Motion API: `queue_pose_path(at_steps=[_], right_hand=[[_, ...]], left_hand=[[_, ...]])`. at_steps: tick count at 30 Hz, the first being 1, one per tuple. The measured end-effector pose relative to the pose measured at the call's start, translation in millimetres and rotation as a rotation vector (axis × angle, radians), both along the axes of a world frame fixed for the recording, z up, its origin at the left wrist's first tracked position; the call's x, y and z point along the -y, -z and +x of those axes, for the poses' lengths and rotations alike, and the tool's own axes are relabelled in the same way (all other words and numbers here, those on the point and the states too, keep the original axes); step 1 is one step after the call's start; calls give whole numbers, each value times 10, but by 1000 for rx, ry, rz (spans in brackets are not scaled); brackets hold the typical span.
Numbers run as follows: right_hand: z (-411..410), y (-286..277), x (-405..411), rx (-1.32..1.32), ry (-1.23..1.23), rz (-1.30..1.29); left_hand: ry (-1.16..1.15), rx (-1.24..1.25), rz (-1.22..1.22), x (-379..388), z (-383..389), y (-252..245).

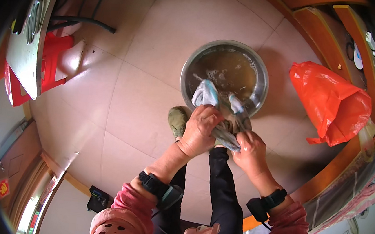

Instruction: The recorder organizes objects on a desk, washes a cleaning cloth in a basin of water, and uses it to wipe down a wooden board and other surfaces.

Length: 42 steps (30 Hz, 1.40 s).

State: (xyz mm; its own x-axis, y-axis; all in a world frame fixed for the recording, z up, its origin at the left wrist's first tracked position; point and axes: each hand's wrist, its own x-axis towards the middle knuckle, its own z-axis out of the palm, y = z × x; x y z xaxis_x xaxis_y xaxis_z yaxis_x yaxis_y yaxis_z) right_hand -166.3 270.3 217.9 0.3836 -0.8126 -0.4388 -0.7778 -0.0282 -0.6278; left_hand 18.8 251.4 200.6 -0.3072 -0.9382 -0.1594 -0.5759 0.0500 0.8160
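Observation:
A wet cloth (226,139), grey and white with pale blue parts, is stretched and twisted between my two hands. My left hand (202,127) grips it on the left, and a bunched whitish end sticks out above the knuckles. At its other side the cloth is clenched in my right hand (249,148); a second end hangs from there toward the basin. Both hands are at the near edge of a round metal basin (262,87) on the floor. Brownish, murky water (229,67) with some foam partly fills it. Whether the cloth is one piece or two cannot be told.
Right of the basin, a red plastic bag (324,99) lies near wooden shelving (317,34). A table (27,57) and a red plastic stool (52,60) stand at the left. My shoe (177,121) is close to the basin. A small black object (98,199) is by the wall.

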Motion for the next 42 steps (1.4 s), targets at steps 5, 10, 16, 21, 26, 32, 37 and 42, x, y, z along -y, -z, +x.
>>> queue_pose_path(at_steps=[5,10,16,21,26,32,37,42], right_hand=[[65,179,27,65,19,-250],[292,1053,72,67,215,-71],[398,1213,331,-59,476,162],[360,46,157,205,554,410],[7,-644,-133,355,262,262],[-198,-621,31,512,-231,152],[-229,89,656,512,43,20],[-123,1125,839,484,488,260]], left_hand=[[82,95,42,127,-47,59],[-261,292,143,76,-24,795],[-946,-522,1156,-298,-290,945],[-1168,-1443,1177,-372,-467,827],[-1132,-1630,1263,-85,-257,802],[-1150,-1264,1316,-20,-74,929],[-581,-1199,1364,110,117,769],[-412,-1116,1223,218,98,665]])
